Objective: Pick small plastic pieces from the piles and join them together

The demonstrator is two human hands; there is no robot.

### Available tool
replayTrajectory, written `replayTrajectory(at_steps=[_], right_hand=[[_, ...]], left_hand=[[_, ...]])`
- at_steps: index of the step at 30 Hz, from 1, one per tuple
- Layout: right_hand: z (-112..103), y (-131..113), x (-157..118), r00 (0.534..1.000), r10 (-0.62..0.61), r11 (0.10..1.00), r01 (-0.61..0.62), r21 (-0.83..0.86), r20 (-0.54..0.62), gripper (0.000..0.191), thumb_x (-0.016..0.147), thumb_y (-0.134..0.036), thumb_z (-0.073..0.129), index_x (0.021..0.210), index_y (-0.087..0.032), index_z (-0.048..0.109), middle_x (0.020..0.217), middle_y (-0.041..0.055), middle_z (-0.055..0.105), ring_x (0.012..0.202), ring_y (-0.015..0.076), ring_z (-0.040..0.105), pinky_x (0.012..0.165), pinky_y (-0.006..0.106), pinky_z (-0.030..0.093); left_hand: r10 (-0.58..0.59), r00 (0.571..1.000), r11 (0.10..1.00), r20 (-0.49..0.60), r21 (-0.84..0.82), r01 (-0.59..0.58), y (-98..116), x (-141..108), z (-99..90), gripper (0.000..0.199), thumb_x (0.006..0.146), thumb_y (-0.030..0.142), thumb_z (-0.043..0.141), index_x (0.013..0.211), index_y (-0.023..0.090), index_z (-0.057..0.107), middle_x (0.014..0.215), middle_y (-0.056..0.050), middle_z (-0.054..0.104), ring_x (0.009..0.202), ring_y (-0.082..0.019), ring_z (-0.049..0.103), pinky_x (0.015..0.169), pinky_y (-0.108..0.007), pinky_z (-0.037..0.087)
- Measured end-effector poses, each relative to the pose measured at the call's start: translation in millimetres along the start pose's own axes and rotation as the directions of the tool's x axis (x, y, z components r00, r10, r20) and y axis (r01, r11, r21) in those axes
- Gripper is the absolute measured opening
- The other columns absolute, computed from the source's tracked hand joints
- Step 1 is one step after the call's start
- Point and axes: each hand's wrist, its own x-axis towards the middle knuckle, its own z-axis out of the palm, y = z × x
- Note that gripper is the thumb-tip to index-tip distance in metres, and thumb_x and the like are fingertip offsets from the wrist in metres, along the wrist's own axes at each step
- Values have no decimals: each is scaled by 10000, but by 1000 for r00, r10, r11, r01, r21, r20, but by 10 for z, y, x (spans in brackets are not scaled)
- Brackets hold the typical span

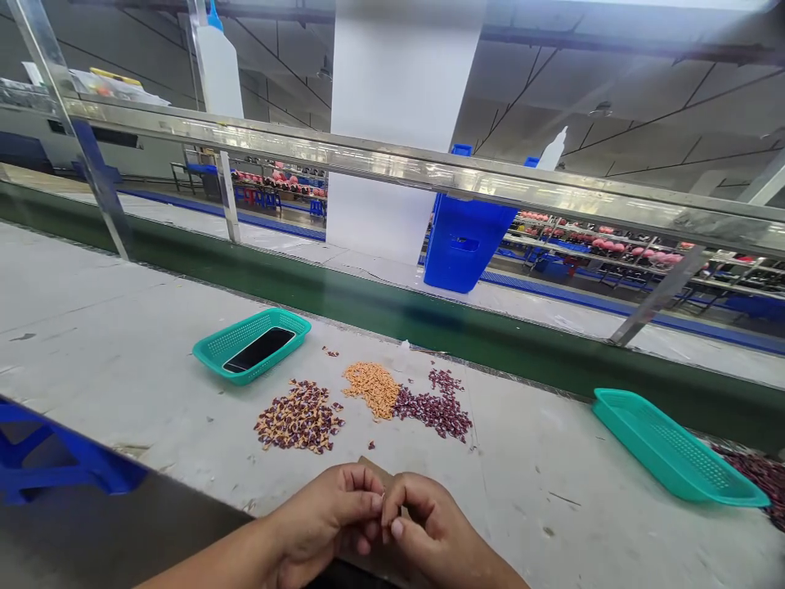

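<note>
Near the table's front edge, my left hand [334, 515] and my right hand [426, 523] meet, fingertips pinched together around something too small to make out. Behind them lies a pile of mixed orange and dark red pieces [298, 417]. To its right are a pile of orange pieces [371, 389] and, touching that, a pile of dark red pieces [437, 411]. One small dark piece [371, 445] rests just beyond my fingers. A brown flat item [375, 469] is partly hidden under my hands.
A green basket [212, 347] holding a phone [258, 350] stands at the back left. Another green basket [668, 450] is at the right, beside dark red pieces [757, 478]. Behind the table run a green belt [368, 315] and a metal frame; a blue crate [466, 245] stands beyond.
</note>
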Motion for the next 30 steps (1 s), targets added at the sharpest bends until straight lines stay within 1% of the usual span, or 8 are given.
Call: replayTrajectory(at_steps=[7,10,13,15,18,24,27,30], right_hand=[[-13,54,-52,989,-66,997,61,36,131,82,745,-217,563,678,-182,596,730,31,639,707,171,590,684,284,446],[-46,97,-45,999,7,999,-8,44,39,73,762,-243,580,734,-185,614,740,30,641,708,173,589,677,287,442],[-90,158,-19,991,42,987,-61,-147,-129,42,747,-170,576,720,-180,607,742,28,612,723,179,567,688,298,428],[-93,210,-5,984,11,953,-64,-296,-178,95,729,-99,557,696,-176,600,771,35,595,771,190,558,726,314,421],[-49,301,-7,983,-15,899,-68,-433,-186,141,705,-42,553,696,-172,608,827,51,586,844,211,544,769,341,407],[27,425,-49,980,-32,842,-78,-533,-194,170,687,-20,580,690,-187,612,817,42,593,849,220,525,765,352,375],[41,448,-57,976,-54,839,-69,-539,-209,166,690,-33,588,686,-196,617,802,36,597,840,220,525,767,359,362],[80,454,-64,969,-79,904,-29,-426,-233,114,714,-94,589,682,-200,617,799,37,589,825,216,532,755,350,378]], left_hand=[[-81,996,997,39,14,80,2,-64,-37,201,599,204,739,688,153,566,562,12,596,468,-78,473,428,-171,325],[-60,998,998,26,16,59,-29,-74,-49,207,593,202,723,689,163,543,576,33,564,441,-64,450,411,-170,333],[-11,1000,1000,-28,-6,11,-99,-87,-75,212,602,217,713,691,168,528,569,53,514,444,-60,436,416,-173,342],[17,998,1000,-60,-19,-19,-159,-95,-101,202,623,217,701,699,171,519,557,57,501,460,-65,442,432,-176,351],[49,995,998,-91,-45,-53,-242,-99,-134,200,655,225,696,719,172,514,569,57,508,479,-67,452,456,-183,365],[79,987,994,-141,-65,-89,-315,-101,-123,224,651,237,710,722,174,507,585,51,532,509,-82,489,490,-204,381],[96,984,994,-148,-45,-103,-319,-107,-93,210,665,233,698,718,172,505,565,52,527,508,-84,482,500,-211,379],[105,984,993,-144,-37,-112,-306,-124,-54,209,665,230,695,710,172,500,574,51,525,521,-88,481,513,-220,378]])
